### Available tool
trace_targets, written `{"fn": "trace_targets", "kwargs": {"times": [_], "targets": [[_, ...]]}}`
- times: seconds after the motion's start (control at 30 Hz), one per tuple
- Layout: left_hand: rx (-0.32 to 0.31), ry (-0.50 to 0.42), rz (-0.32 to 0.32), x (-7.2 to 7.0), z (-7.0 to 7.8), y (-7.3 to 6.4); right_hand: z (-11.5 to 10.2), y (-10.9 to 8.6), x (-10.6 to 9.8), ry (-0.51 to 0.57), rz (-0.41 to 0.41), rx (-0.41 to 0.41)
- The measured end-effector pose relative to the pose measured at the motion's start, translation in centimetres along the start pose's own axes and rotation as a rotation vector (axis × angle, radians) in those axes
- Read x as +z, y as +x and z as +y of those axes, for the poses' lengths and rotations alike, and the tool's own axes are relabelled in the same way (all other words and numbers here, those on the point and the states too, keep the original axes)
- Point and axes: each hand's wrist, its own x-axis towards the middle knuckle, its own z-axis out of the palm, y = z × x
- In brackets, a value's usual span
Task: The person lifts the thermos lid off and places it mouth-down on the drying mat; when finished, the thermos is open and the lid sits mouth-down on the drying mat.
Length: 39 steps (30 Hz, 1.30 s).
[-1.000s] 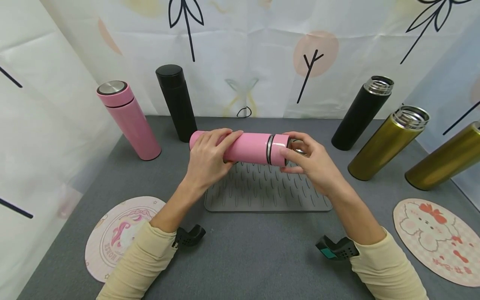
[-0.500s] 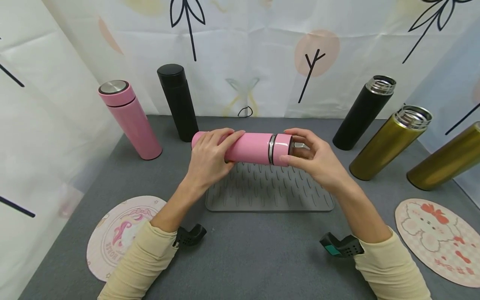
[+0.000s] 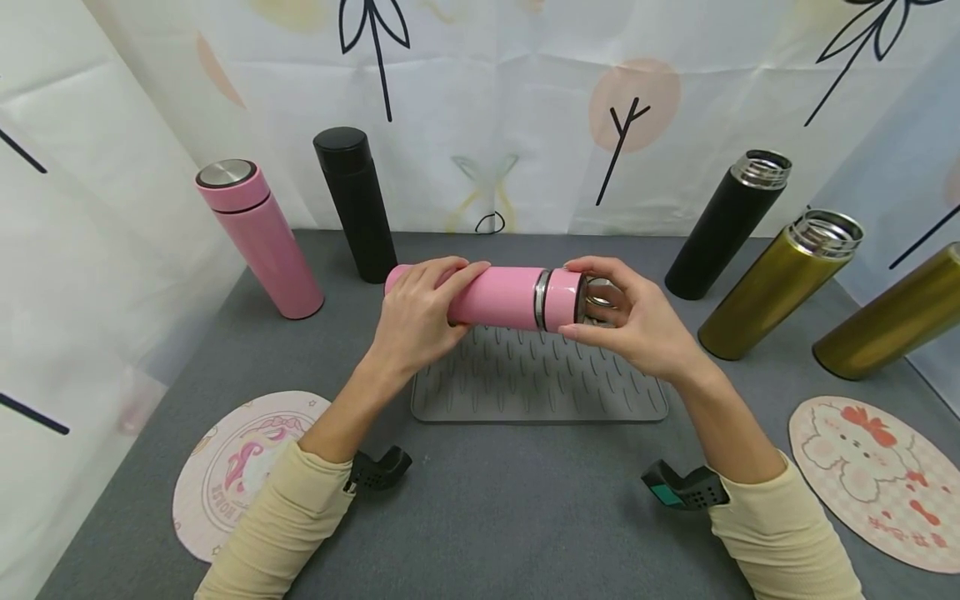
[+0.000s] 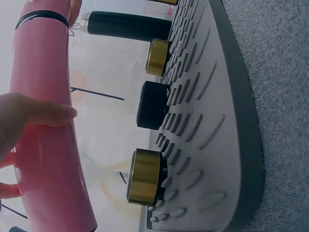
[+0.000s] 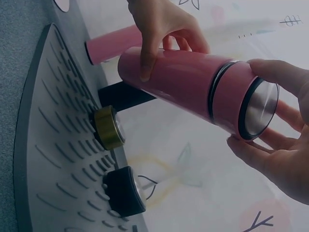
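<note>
A pink thermos bottle (image 3: 510,296) lies sideways in the air over the grey ridged mat (image 3: 540,400). My left hand (image 3: 420,312) grips its body, thumb and fingers round opposite sides. At the right end, my right hand (image 3: 637,321) holds the pink lid (image 3: 564,300) between thumb and fingertips. A silver ring shows between lid and body. In the right wrist view, the lid's silver top (image 5: 261,107) faces my palm. Behind the thermos, a gold lid (image 4: 146,177), a black lid (image 4: 153,105) and another gold lid (image 4: 158,57) stand on the mat.
At the back left stand a capped pink thermos (image 3: 258,242) and a capped black one (image 3: 355,204). To the right are a lidless black thermos (image 3: 723,229) and two gold ones (image 3: 776,287). Round printed placemats (image 3: 873,475) lie at both sides.
My right hand's fingers and thumb have shifted their hold round the lid, the thumb moving along its lower edge. The left hand and thermos stay nearly in place.
</note>
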Motion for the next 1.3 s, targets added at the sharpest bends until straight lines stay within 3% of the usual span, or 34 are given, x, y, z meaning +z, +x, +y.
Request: {"fn": "trace_targets", "kwargs": {"times": [0.2,0.3,0.77,1.3], "targets": [[-0.009,-0.019,-0.017,0.00,-0.09,-0.02,0.31,0.03,-0.18,-0.080,-0.005,-0.142],[-0.016,-0.026,-0.021,-0.04,-0.14,-0.04,0.37,0.08,-0.17,-0.103,0.004,-0.175],[-0.027,-0.047,-0.015,-0.07,-0.11,-0.07,0.34,0.21,0.06,-0.089,0.036,-0.113],[-0.125,-0.068,-0.020,-0.16,-0.92,-0.16,0.52,0.31,-0.39,0.024,0.154,-0.095]]}}
